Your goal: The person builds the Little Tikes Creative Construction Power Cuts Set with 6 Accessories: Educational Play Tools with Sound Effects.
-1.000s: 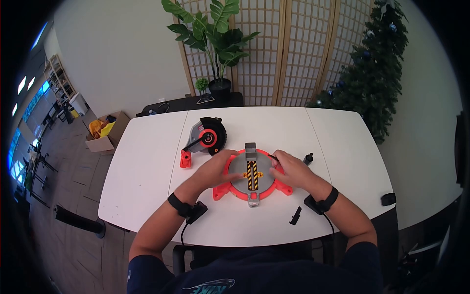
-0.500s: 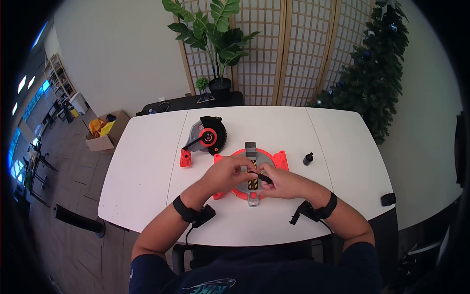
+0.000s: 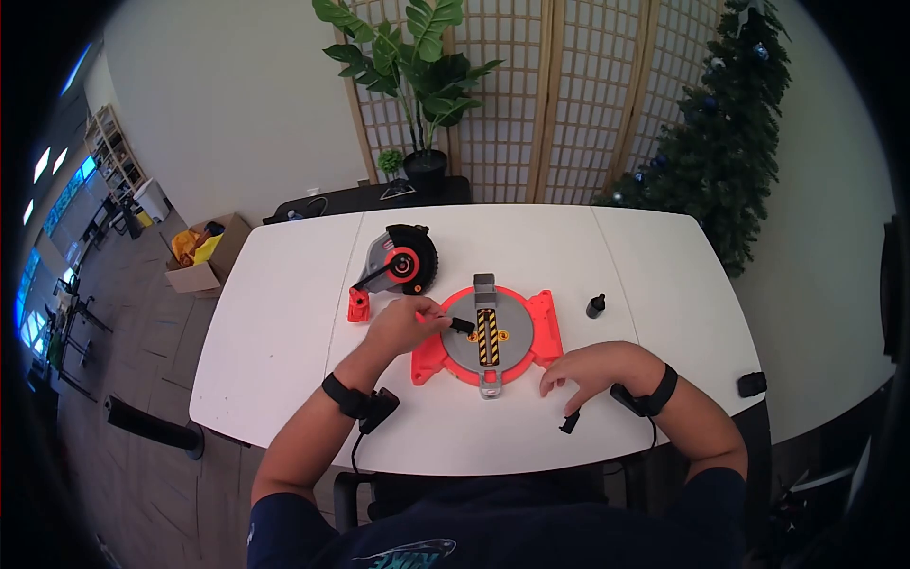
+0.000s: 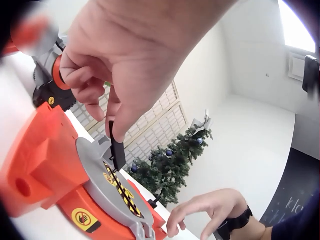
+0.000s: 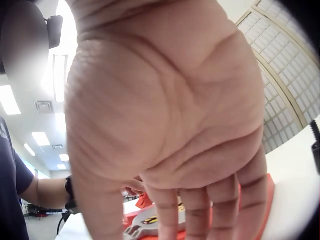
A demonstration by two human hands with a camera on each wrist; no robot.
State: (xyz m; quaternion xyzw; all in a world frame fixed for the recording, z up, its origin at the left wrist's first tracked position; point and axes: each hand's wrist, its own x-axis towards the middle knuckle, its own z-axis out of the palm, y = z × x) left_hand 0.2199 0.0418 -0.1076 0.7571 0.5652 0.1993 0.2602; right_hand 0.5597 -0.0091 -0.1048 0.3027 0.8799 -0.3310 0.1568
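Observation:
My left hand (image 3: 403,325) pinches a small flat black plastic piece (image 4: 117,150) between thumb and fingers, over the left part of a round grey turntable (image 3: 459,353). That turntable belongs to the orange-red base (image 3: 544,327) of a toy miter saw, with a yellow-and-black striped strip down its middle. To the right of the base, my right hand (image 3: 607,366) hangs over the table with its fingers pointing down and relaxed. A second black piece (image 3: 569,424) lies right at its thumb. In the right wrist view its palm hides most of the base.
Behind my left hand lies the grey and black saw head (image 3: 384,258) with its round blade and orange hinge block (image 3: 358,305). A small black bottle-shaped part (image 3: 595,306) stands right of the base. A black object (image 3: 752,385) sits at the white table's (image 3: 284,370) right edge.
Both hands were together over the turntable. The left has moved left with the black piece; the right has let it go and moved right and nearer, to the second piece.

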